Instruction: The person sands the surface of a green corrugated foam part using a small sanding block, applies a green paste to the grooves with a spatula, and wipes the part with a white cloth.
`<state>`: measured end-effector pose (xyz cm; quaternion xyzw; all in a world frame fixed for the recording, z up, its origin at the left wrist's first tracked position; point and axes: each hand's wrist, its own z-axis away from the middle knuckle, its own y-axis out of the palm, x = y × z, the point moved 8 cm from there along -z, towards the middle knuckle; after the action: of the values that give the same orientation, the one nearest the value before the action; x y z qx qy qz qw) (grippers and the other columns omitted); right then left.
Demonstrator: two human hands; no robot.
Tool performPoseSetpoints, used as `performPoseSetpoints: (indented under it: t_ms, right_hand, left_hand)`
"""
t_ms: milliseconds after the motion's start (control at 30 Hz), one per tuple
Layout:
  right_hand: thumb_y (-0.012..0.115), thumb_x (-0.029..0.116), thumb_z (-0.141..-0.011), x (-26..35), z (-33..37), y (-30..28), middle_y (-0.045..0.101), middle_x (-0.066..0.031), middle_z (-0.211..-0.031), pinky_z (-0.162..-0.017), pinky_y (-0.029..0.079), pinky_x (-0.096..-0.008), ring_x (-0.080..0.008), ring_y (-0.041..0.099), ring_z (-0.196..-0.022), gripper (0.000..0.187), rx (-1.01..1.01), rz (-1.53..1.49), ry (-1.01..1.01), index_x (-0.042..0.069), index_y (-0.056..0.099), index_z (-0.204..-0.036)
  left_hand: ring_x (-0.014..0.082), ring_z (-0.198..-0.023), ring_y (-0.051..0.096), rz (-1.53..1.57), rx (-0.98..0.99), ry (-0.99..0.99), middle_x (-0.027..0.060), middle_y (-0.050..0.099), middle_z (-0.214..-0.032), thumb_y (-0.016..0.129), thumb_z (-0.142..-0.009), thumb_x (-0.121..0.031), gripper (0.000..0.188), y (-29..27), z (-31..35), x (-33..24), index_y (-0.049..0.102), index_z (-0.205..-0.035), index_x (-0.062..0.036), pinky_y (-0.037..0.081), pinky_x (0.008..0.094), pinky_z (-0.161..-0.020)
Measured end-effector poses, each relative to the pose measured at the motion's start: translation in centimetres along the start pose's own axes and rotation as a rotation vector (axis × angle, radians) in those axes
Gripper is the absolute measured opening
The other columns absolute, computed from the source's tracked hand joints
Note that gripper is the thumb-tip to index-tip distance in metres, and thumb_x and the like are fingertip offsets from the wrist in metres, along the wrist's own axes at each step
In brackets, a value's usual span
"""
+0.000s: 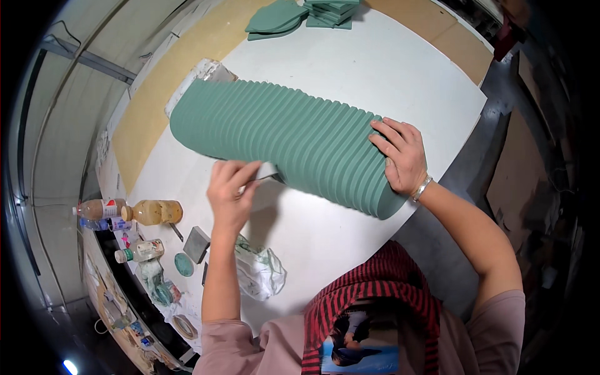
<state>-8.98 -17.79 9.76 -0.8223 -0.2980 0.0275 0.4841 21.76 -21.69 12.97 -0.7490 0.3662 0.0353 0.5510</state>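
A long row of green rounded slabs (281,137) stretches across the white table, pressed side by side so that its surface looks ribbed. My right hand (403,153) rests over the right end, its fingers spread on the last slabs. At the near side of the row, my left hand (232,190) pinches a thin, curved grey strip (267,170) between thumb and fingers. The strip's far end reaches the lower edge of the slabs; whether it touches them I cannot tell. Behind the row's left end sits a whitish, stained block (214,70).
Flat green pieces (275,20) and a stack of green squares (331,14) lie at the back. To the left stand a bottle of yellowish liquid (153,212) and other bottles. A grey block (197,244), a green disc (184,264) and a clear plastic bag (262,275) lie nearby.
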Motion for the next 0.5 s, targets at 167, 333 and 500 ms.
performPoseSetpoints:
  t_ms: [167, 333, 500]
  right_hand:
    - [0.051, 0.012, -0.072, 0.2, -0.4, 0.0, 0.060, -0.0137, -0.132, -0.099, 0.042, -0.0517, -0.0351, 0.055, -0.120, 0.045, -0.011, -0.004, -0.022, 0.004, 0.065, -0.114]
    - [0.052, 0.012, -0.072, 0.2, -0.5, -0.1, 0.061, -0.0135, -0.131, -0.099, 0.042, -0.0512, -0.0347, 0.055, -0.119, 0.045, -0.022, -0.007, -0.027, 0.004, 0.066, -0.114]
    - [0.052, 0.011, -0.071, 0.0, -0.3, 0.1, 0.060, -0.0118, -0.133, -0.100, 0.042, -0.0500, -0.0333, 0.055, -0.122, 0.046, -0.023, -0.018, -0.011, 0.006, 0.065, -0.115]
  left_hand:
    - [0.0240, -0.081, 0.056, -0.054, -0.028, 0.069, 0.0036, 0.064, -0.085, 0.077, -0.069, 0.000, 0.030, 3.3, -4.8, -2.2, 0.076, -0.098, -0.0116, 0.048, 0.0355, -0.067]
    - [0.0233, -0.085, 0.058, -0.105, 0.016, 0.139, 0.0012, 0.065, -0.086, 0.077, -0.073, -0.008, 0.025, 7.4, -11.8, -4.6, 0.077, -0.097, -0.0156, 0.050, 0.0363, -0.071]
    - [0.0230, -0.089, 0.058, -0.109, 0.047, 0.205, 0.0016, 0.065, -0.087, 0.077, -0.074, -0.011, 0.024, 8.8, -15.4, -5.4, 0.076, -0.098, -0.0147, 0.050, 0.0384, -0.073]
